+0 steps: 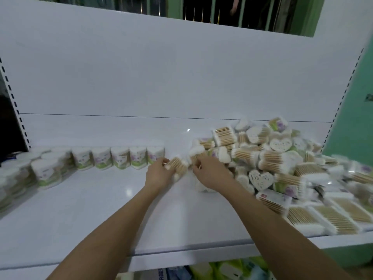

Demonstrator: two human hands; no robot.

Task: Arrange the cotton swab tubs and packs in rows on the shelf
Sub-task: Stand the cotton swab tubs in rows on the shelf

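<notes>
Head view: left hand (159,174) grips a heart-shaped swab tub (177,165); right hand (210,174) curls on another tub (196,153). Five upright tubs (119,157) line the far shelf (101,209); pile (272,158) uncountable.

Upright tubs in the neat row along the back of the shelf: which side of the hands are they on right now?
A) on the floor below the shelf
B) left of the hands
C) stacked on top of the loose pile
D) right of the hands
B: the row of upright tubs stands against the back panel, left of the left hand, while the loose pile lies to the right of the right hand.
</notes>
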